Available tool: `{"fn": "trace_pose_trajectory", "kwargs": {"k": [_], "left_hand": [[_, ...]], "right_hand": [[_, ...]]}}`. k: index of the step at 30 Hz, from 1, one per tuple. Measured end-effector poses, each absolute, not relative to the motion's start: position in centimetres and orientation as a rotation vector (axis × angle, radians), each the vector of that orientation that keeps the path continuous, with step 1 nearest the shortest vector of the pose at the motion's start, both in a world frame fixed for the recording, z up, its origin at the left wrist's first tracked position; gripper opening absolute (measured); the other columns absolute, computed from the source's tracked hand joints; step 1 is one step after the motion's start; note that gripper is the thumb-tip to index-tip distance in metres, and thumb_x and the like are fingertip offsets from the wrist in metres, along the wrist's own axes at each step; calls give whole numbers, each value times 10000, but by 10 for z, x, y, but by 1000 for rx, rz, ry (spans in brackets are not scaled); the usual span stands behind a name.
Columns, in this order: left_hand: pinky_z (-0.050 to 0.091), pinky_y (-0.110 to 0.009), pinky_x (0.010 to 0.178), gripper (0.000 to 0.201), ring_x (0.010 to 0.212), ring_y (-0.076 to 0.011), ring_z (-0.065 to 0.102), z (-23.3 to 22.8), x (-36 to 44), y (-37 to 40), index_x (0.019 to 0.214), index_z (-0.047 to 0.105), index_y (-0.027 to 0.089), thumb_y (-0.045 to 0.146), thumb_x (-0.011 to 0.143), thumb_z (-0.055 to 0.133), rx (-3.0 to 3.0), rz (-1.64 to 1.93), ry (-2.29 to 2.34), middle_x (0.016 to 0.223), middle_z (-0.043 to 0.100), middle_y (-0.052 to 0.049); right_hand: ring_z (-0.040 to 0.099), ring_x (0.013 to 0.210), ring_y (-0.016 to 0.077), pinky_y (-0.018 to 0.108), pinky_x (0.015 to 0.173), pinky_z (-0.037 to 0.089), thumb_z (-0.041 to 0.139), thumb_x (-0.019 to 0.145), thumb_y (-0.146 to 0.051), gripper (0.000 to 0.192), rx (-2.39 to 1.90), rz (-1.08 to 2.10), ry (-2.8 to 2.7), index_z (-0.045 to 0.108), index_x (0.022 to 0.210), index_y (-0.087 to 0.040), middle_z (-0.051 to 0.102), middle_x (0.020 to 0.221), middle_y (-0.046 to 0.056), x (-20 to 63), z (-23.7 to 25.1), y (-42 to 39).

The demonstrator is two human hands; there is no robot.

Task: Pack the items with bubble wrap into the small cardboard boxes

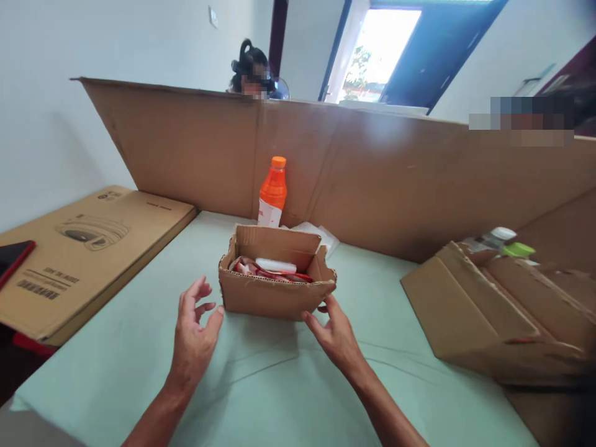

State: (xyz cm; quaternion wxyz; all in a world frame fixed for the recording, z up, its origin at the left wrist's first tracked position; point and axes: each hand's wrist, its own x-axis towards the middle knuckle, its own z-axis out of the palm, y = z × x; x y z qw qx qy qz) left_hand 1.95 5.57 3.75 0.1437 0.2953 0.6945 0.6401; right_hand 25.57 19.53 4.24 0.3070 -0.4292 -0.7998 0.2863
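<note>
A small open cardboard box (pixel 274 299) with roughly cut edges sits in the middle of the table. Inside it lie a white block-like item (pixel 276 266) and red-and-white packaging (pixel 246 267), partly hidden by the front wall. Beside the box's left front corner is my left hand (pixel 195 329), its fingers curved and spread around nothing. My right hand (pixel 333 332) is at the right front corner, thumb and fingers apart and at or very near the cardboard. Some of its fingertips are hidden behind the corner, so firm contact cannot be told.
An orange bottle (pixel 274 192) stands behind the box near clear plastic wrapping (pixel 316 234). A tall cardboard panel (pixel 372 174) crosses the back. At right is a larger carton (pixel 465 304) with bottles; at left lies a flat carton (pixel 93 248). A person (pixel 251 68) is beyond the panel.
</note>
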Motion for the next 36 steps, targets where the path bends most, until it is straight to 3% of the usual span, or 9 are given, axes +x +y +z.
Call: {"fn": "trace_pose_trajectory", "kwargs": {"k": [3, 7, 13, 16, 19, 24, 31, 34, 36], "left_hand": [[525, -370, 942, 622, 1262, -267, 541, 40, 16, 74, 1369, 498, 217, 343, 783, 662, 855, 1799, 1869, 1403, 532, -126], [506, -394, 976, 551, 1126, -254, 625, 42, 39, 92, 1255, 557, 153, 321, 738, 646, 929, 1681, 1664, 1217, 652, -112], [521, -347, 952, 479, 1143, -249, 639, 37, 85, 63, 1253, 590, 186, 384, 822, 655, 1053, 1421, 1452, 1268, 663, -102], [491, -351, 991, 434, 1155, -251, 625, 31, 81, 53, 1200, 640, 189, 446, 851, 651, 1167, 1313, 1422, 1229, 679, -98], [501, -336, 894, 430, 975, -221, 641, 25, 74, 51, 1102, 673, 172, 498, 822, 665, 1218, 1295, 1614, 1113, 691, -92], [529, -315, 772, 557, 856, -203, 642, 23, 82, 44, 1075, 637, 164, 593, 730, 721, 1021, 1259, 1648, 1028, 693, -87], [560, -382, 854, 695, 910, -249, 680, 19, 111, 52, 1157, 580, 182, 622, 659, 782, 907, 1205, 1545, 968, 717, -82], [551, -421, 913, 745, 1026, -272, 670, 14, 151, 66, 1307, 504, 180, 566, 719, 752, 1026, 1173, 1389, 1210, 658, -145], [531, -447, 977, 800, 1164, -291, 627, 8, 191, 72, 1427, 397, 204, 490, 756, 725, 1129, 1178, 1239, 1449, 503, -178]], "right_hand": [[655, 823, 234, 394, 732, 576, 533, 845, -437, 467, -1103, 789, -2075, 563, 1234, -180, 696, 1126, 113, 245, 45, 199], [638, 791, 219, 365, 692, 564, 552, 833, -408, 426, -1202, 759, -1989, 578, 1189, -177, 696, 1077, 102, 272, 52, 188], [650, 716, 212, 329, 656, 561, 612, 880, -429, 259, -1382, 392, -1890, 636, 985, -194, 699, 869, 70, 373, 34, 88], [702, 979, 290, 392, 825, 584, 671, 867, -457, 432, -1422, 276, -1885, 621, 1209, -199, 719, 1109, 116, 411, 19, 40], [568, 1302, 357, 475, 1018, 523, 692, 841, -560, 836, -1388, 430, -1874, 373, 1531, -210, 526, 1481, 166, 428, 9, 32], [383, 1454, 402, 551, 1146, 403, 721, 710, -746, 1215, -1172, 676, -1881, 106, 1627, -240, 267, 1650, 164, 417, -7, 67], [438, 1421, 372, 499, 1151, 418, 846, 650, -578, 1254, -1200, 576, -1759, 134, 1610, -200, 373, 1587, 181, 424, -16, 68], [488, 1378, 374, 506, 1115, 458, 844, 657, -576, 1159, -1359, 415, -1583, 243, 1575, -200, 437, 1541, 173, 456, -22, 39], [500, 1359, 381, 539, 1103, 456, 839, 662, -576, 1101, -1498, 270, -1402, 302, 1545, -199, 471, 1508, 166, 481, -25, 18]]}}
